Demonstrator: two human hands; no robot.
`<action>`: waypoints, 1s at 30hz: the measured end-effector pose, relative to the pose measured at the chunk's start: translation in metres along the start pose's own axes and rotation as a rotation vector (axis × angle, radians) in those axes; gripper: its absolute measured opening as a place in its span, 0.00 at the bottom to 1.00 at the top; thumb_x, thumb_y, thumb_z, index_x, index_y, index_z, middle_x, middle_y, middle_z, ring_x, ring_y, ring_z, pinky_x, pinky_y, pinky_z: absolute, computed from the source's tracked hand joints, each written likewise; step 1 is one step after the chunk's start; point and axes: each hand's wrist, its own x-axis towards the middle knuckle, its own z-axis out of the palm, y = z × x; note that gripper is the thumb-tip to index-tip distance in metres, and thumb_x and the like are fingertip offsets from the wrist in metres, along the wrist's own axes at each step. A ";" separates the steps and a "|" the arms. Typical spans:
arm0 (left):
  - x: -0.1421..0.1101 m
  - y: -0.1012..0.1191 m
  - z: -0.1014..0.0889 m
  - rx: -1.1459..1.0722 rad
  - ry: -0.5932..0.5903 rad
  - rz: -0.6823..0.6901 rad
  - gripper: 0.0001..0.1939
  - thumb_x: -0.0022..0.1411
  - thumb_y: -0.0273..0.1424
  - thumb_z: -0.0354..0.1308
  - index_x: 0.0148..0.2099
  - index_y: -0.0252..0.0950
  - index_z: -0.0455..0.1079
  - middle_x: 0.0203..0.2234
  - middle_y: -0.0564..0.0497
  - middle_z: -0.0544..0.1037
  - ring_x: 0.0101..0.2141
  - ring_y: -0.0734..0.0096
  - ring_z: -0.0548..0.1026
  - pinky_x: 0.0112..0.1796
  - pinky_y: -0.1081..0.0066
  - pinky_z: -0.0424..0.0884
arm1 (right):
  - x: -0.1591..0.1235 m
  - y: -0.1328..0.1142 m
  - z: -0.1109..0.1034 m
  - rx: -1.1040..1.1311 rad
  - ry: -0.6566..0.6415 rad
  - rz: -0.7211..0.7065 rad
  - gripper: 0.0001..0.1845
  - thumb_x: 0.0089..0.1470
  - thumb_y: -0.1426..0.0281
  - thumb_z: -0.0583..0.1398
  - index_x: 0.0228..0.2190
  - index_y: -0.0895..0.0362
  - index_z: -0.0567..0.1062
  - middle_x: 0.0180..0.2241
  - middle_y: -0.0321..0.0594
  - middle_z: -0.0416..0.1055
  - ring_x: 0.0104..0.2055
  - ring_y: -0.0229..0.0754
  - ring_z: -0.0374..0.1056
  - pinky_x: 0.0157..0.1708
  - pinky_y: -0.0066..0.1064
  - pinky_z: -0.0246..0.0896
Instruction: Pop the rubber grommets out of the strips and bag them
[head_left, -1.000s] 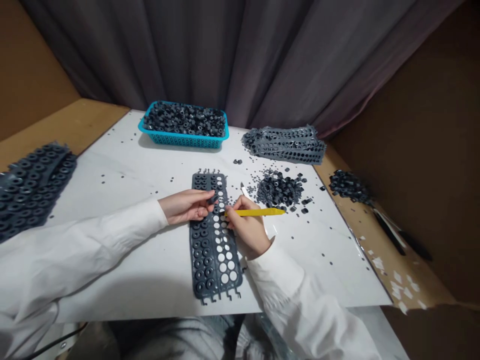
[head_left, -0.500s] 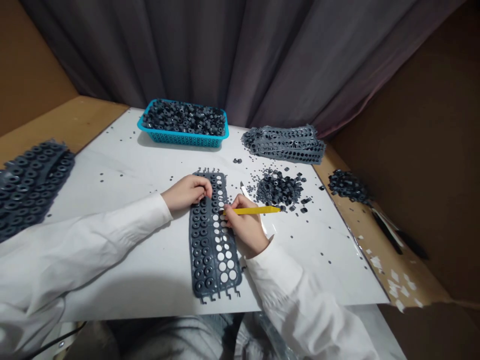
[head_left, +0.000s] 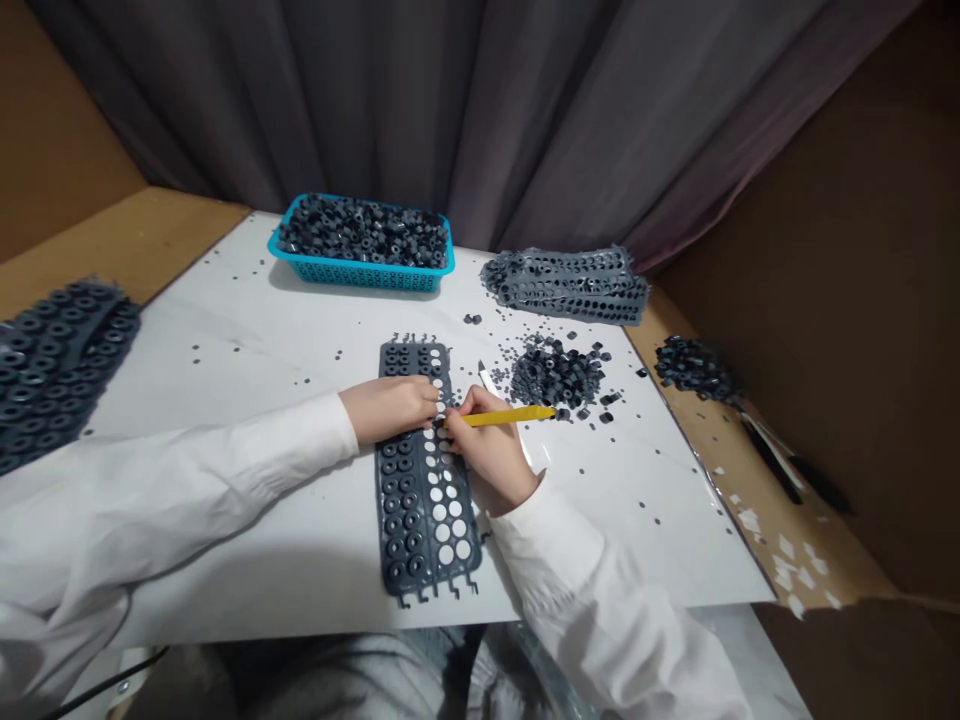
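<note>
**Right-hand rows bare, left-hand rows full**

The dark grey moulded rubber strip (head_left: 394, 500) lies flat and lengthwise on the glossy white sheet (head_left: 622, 520) covering the bench, between the person's two hands. Along its right side, as the head camera sees it, most holes stand open and show white through them. Along its left side, small dark rubber rings (head_left: 409, 500) sit in tidy rows, and a few more remain at the top right. Roughly half the strip is bare and the rest is filled.

The left hand (head_left: 388, 410) lies across the strip's upper part, its fingers curled close together at the edge of the filled rows; whether they pinch a ring cannot be told. The right hand (head_left: 491, 450) has its fingers closed narrowly round a yellow-handled craft knife (head_left: 510, 416), whose tip reaches the open holes just beside the left fingertips.

The turquoise perforated plastic basket (head_left: 360, 281) at the far edge of the sheet is heaped with dark rings. A loose mound of rings (head_left: 556, 375) lies just beyond the knife, with a stack of punched grey strips (head_left: 566, 287) behind it. A pile of ring-filled strips (head_left: 52, 370) sits at far left.
</note>
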 end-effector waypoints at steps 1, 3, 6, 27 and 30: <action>-0.001 0.001 0.001 0.045 0.005 0.014 0.09 0.63 0.25 0.50 0.34 0.31 0.71 0.30 0.47 0.74 0.34 0.66 0.69 0.36 0.70 0.65 | 0.000 -0.001 0.000 -0.014 0.003 -0.005 0.12 0.48 0.68 0.57 0.20 0.54 0.59 0.15 0.28 0.61 0.17 0.34 0.59 0.19 0.25 0.53; -0.003 0.003 0.006 0.108 0.022 0.039 0.10 0.63 0.23 0.49 0.34 0.30 0.71 0.30 0.45 0.74 0.34 0.66 0.69 0.34 0.70 0.65 | 0.001 -0.003 0.000 -0.042 0.007 -0.015 0.12 0.48 0.69 0.57 0.20 0.54 0.59 0.15 0.29 0.61 0.18 0.35 0.59 0.19 0.25 0.52; -0.008 0.005 0.013 0.070 0.086 0.050 0.12 0.63 0.22 0.47 0.35 0.29 0.71 0.30 0.44 0.74 0.33 0.66 0.69 0.34 0.70 0.65 | 0.001 -0.005 0.000 -0.080 0.004 -0.032 0.11 0.47 0.70 0.57 0.19 0.54 0.59 0.14 0.29 0.61 0.18 0.35 0.60 0.19 0.25 0.51; -0.009 -0.011 -0.008 -0.612 0.281 -0.343 0.12 0.55 0.26 0.52 0.39 0.34 0.75 0.32 0.48 0.76 0.31 0.70 0.72 0.37 0.70 0.65 | 0.019 -0.002 -0.001 0.190 -0.025 0.041 0.12 0.48 0.67 0.59 0.21 0.55 0.60 0.14 0.28 0.65 0.14 0.35 0.64 0.14 0.23 0.56; -0.008 -0.013 -0.010 -0.796 0.244 -0.410 0.14 0.55 0.28 0.53 0.42 0.33 0.74 0.33 0.48 0.78 0.30 0.70 0.71 0.35 0.71 0.64 | 0.019 0.003 0.002 0.224 -0.027 0.064 0.12 0.47 0.67 0.60 0.21 0.55 0.60 0.14 0.28 0.65 0.14 0.34 0.64 0.14 0.23 0.56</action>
